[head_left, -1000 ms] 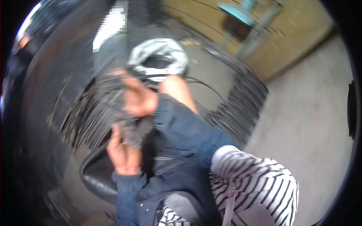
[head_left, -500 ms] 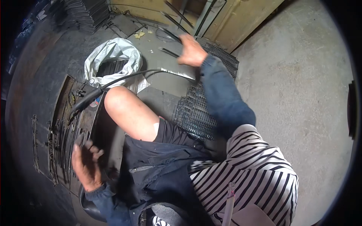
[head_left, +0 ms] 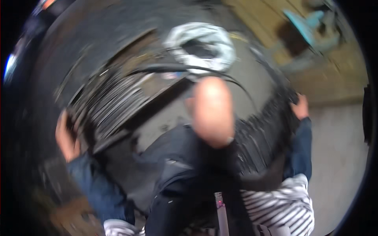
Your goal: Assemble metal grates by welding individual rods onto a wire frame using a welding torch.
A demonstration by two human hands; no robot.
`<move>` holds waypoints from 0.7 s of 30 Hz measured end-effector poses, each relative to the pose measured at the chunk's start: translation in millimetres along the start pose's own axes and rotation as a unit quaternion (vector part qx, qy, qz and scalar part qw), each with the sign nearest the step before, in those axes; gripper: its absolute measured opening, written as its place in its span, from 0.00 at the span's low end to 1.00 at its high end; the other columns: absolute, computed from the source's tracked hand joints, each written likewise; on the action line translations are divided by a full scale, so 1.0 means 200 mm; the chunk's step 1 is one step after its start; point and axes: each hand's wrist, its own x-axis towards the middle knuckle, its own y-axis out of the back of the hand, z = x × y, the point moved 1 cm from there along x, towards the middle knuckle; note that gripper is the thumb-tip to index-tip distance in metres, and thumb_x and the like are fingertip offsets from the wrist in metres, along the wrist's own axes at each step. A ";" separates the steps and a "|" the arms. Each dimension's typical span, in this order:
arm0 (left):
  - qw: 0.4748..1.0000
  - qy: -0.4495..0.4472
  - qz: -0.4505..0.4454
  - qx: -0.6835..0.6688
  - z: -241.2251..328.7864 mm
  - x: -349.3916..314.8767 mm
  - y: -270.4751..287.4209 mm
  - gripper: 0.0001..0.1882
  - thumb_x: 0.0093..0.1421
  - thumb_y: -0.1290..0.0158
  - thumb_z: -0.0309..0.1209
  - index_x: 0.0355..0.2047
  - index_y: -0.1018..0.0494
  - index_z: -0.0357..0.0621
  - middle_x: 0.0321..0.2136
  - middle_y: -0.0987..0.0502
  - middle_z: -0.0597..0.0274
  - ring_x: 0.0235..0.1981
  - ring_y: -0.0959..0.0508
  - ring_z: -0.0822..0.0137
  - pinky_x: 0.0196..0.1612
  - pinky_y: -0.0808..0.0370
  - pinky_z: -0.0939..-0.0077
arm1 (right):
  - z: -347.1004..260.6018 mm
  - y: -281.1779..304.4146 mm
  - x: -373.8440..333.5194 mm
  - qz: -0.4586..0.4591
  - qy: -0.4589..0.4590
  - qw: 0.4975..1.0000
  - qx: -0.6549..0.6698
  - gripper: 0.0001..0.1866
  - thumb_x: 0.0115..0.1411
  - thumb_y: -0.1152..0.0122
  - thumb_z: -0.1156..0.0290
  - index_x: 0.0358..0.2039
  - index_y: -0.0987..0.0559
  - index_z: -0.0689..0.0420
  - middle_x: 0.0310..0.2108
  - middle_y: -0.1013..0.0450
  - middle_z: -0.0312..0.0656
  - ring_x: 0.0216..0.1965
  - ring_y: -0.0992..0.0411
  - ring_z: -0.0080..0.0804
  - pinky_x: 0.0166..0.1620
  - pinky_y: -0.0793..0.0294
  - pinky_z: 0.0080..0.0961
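The whole view is smeared by motion. My left hand [head_left: 67, 137] is at the left end of a tray of thin dark metal rods [head_left: 118, 106], fingers stretched and thumb apart. Whether it touches the rods is unclear. My right hand [head_left: 301, 107] is far to the right, at the outer edge of a stack of dark wire grids [head_left: 260, 137]. Its fingertips are blurred against the grids, so any hold is hidden. A black welding torch handle [head_left: 157, 69] lies across the tray's far end, its cable [head_left: 240, 84] curving right.
Beyond my bare knee [head_left: 214, 110] stands a white sack [head_left: 183, 37] with its mouth rolled open. A yellowish wooden panel [head_left: 330, 86] with a light-blue object [head_left: 303, 27] is at the far right. Grey concrete floor [head_left: 334, 157] lies right of the grids.
My view has swung left, shifting the scene rightward. My right hand has moved from above the dark bars to the grid stack's outer edge. My left hand has come to the rods' end.
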 end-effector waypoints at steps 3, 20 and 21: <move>0.962 -0.121 0.135 0.204 0.06 0.17 -0.03 0.22 0.62 0.39 0.29 0.55 0.25 0.32 0.46 0.19 0.59 0.44 0.21 0.69 0.46 0.24 0.76 | -0.71 0.25 0.24 0.092 0.153 0.982 0.066 0.33 0.49 0.33 0.82 0.58 0.26 0.59 0.56 0.29 0.56 0.55 0.28 0.52 0.58 0.29 0.38; 0.899 -0.020 0.166 0.405 -0.13 0.43 0.34 0.23 0.64 0.43 0.38 0.43 0.23 0.22 0.36 0.18 0.42 0.40 0.22 0.63 0.46 0.27 0.64 | -3.57 -0.54 -0.02 -0.256 0.649 0.708 0.110 0.18 0.46 0.38 0.77 0.40 0.18 0.58 0.38 0.25 0.52 0.42 0.24 0.55 0.46 0.22 0.44; 0.904 -0.026 0.164 0.395 -0.15 0.45 0.39 0.23 0.64 0.44 0.38 0.43 0.23 0.22 0.37 0.18 0.41 0.40 0.22 0.63 0.46 0.27 0.64 | -3.58 -0.49 -0.05 -0.261 0.653 0.703 0.100 0.18 0.46 0.37 0.77 0.40 0.18 0.59 0.38 0.25 0.53 0.42 0.24 0.55 0.46 0.22 0.44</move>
